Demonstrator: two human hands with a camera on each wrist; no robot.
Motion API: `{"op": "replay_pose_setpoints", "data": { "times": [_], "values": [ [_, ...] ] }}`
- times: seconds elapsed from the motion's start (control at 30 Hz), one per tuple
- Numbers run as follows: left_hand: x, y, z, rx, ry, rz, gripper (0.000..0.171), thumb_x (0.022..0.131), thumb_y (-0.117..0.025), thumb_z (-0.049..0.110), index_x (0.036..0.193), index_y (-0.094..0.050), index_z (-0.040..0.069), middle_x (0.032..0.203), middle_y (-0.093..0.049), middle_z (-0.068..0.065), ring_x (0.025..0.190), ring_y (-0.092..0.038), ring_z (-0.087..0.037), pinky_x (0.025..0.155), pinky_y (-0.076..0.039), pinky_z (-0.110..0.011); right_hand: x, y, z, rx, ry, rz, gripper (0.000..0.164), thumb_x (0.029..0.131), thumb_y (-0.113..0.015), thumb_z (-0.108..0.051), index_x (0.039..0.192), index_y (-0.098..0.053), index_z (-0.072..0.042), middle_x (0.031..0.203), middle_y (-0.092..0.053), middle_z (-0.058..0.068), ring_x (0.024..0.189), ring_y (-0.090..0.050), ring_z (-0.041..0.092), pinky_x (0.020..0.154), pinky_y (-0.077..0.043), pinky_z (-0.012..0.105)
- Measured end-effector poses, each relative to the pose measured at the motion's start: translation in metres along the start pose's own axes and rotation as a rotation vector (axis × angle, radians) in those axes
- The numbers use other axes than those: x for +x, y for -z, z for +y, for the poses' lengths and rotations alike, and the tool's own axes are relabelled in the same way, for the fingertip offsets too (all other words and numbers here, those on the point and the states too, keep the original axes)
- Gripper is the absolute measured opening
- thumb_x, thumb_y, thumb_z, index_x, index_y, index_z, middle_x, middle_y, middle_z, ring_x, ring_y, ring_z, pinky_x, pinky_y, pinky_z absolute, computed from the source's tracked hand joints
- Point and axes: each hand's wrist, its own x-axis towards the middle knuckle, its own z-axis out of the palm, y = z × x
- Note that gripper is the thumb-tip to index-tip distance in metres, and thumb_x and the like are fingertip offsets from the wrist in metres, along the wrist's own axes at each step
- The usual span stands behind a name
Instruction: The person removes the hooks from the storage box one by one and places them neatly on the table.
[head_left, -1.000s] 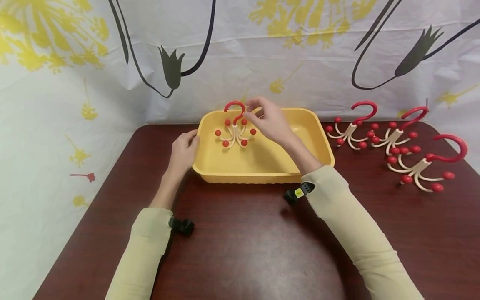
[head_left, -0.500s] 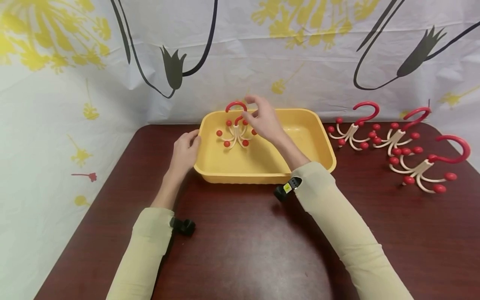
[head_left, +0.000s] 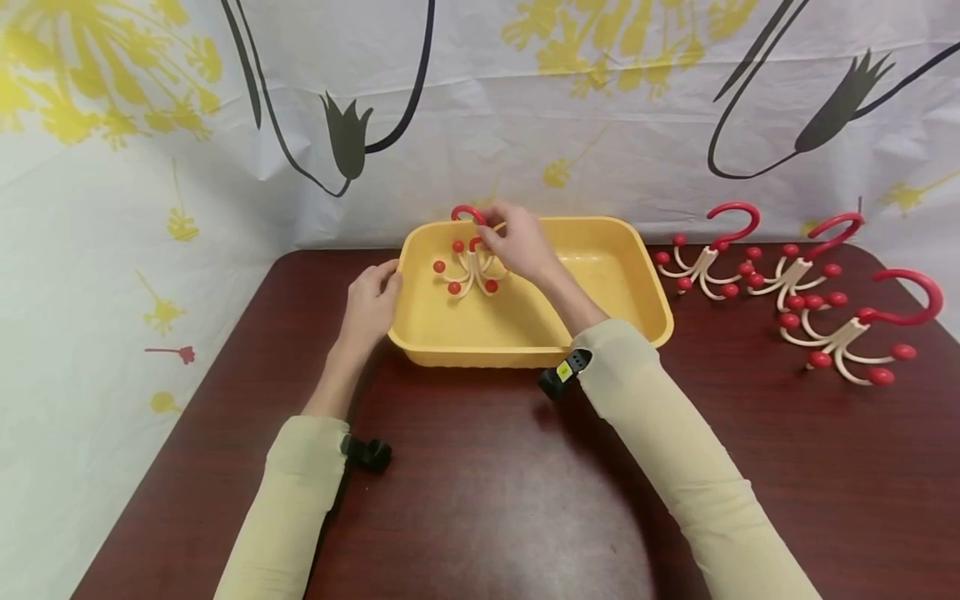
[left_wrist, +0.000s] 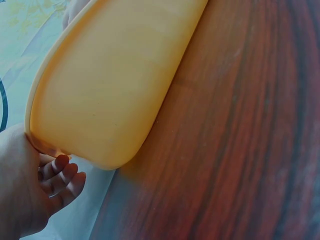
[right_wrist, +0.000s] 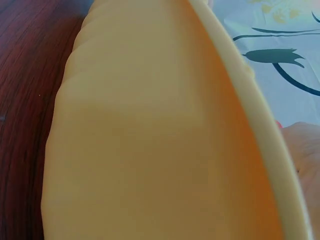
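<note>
A yellow plastic tub (head_left: 495, 358) stands at the back of the table. My left hand (head_left: 371, 300) holds its left rim, with curled fingers (left_wrist: 62, 182) visible under the edge in the left wrist view. Inside the tub, toward its left, is a multi-arm hanger (head_left: 472, 265) with a red hook, cream arms and red ball tips. My right hand (head_left: 523, 242) reaches over the tub and pinches the right side of that red hook, covering part of it. In the right wrist view the tub's wall (right_wrist: 125, 130) hides most of this hand.
Three more hangers of the same kind stand to the right of the tub: one near it (head_left: 703, 262), another behind (head_left: 795, 271), and a third hanger (head_left: 843, 335) closer to the front. A patterned white sheet (head_left: 465, 125) hangs behind the dark wooden table (head_left: 480, 483).
My right hand has moved left and its thumb and fingers have closed on the red hook, which has tilted slightly. The left hand has stayed on the tub's rim.
</note>
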Motion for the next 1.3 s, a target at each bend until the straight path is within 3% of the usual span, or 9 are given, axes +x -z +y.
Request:
{"op": "replay_pose_setpoints", "data": {
  "times": [0.13,0.33,0.43,0.57,0.8,1.07,1.3],
  "values": [
    [0.000,0.000,0.000,-0.005,-0.001,0.002,0.041,0.106,-0.050,0.017,0.138,-0.057,-0.006,0.120,-0.062,-0.023,0.105,-0.059,-0.034,0.092,-0.051,-0.046,0.000,0.001,0.001,0.019,-0.006,-0.009,0.023,0.101,-0.057,-0.006,0.119,-0.064,0.008,0.110,-0.067,0.021,0.093,-0.069,0.037,0.073,-0.058,0.033],
    [0.000,0.000,0.001,-0.003,-0.004,0.006,0.041,0.106,-0.050,0.017,0.138,-0.057,-0.006,0.122,-0.061,-0.024,0.107,-0.059,-0.034,0.093,-0.050,-0.047,-0.003,0.003,0.001,0.034,-0.016,-0.005,0.022,0.102,-0.057,-0.008,0.117,-0.064,0.007,0.104,-0.068,0.018,0.090,-0.070,0.035,0.053,-0.051,0.023],
    [0.000,0.000,0.002,0.002,-0.003,0.003,0.041,0.106,-0.049,0.017,0.139,-0.057,-0.006,0.121,-0.061,-0.024,0.107,-0.059,-0.034,0.093,-0.050,-0.047,-0.006,0.005,-0.001,0.033,-0.011,0.003,0.021,0.102,-0.059,-0.008,0.115,-0.065,0.006,0.103,-0.069,0.017,0.089,-0.070,0.035,0.051,-0.048,0.022],
    [0.000,0.000,0.001,0.008,0.000,-0.002,0.041,0.106,-0.049,0.017,0.139,-0.056,-0.006,0.121,-0.061,-0.024,0.107,-0.058,-0.034,0.094,-0.050,-0.047,-0.009,0.007,-0.002,0.052,0.006,0.023,0.021,0.101,-0.060,-0.009,0.115,-0.066,0.007,0.103,-0.069,0.016,0.090,-0.071,0.036,0.057,-0.051,0.022],
    [-0.001,0.000,0.002,0.001,0.005,-0.006,0.042,0.106,-0.049,0.017,0.140,-0.056,-0.006,0.123,-0.061,-0.024,0.109,-0.058,-0.034,0.095,-0.050,-0.047,-0.020,0.014,-0.004,0.087,0.063,0.061,0.023,0.100,-0.062,-0.008,0.117,-0.066,0.006,0.103,-0.069,0.018,0.086,-0.070,0.034,0.078,-0.058,0.040],
    [0.000,0.000,0.002,0.000,0.002,-0.003,0.041,0.106,-0.048,0.017,0.140,-0.056,-0.006,0.122,-0.061,-0.024,0.107,-0.058,-0.034,0.094,-0.050,-0.047,-0.034,0.025,-0.006,0.102,0.116,0.092,0.022,0.099,-0.064,-0.011,0.116,-0.068,0.003,0.096,-0.072,0.018,0.081,-0.067,0.036,0.063,-0.049,0.022],
    [-0.001,0.000,0.002,0.005,-0.002,-0.002,0.041,0.106,-0.048,0.017,0.139,-0.056,-0.006,0.122,-0.061,-0.024,0.108,-0.058,-0.035,0.095,-0.049,-0.047,-0.045,0.036,-0.010,0.125,0.168,0.133,0.021,0.099,-0.065,-0.013,0.113,-0.069,0.003,0.096,-0.072,0.017,0.077,-0.067,0.029,0.057,-0.048,0.022]
  ]
}}
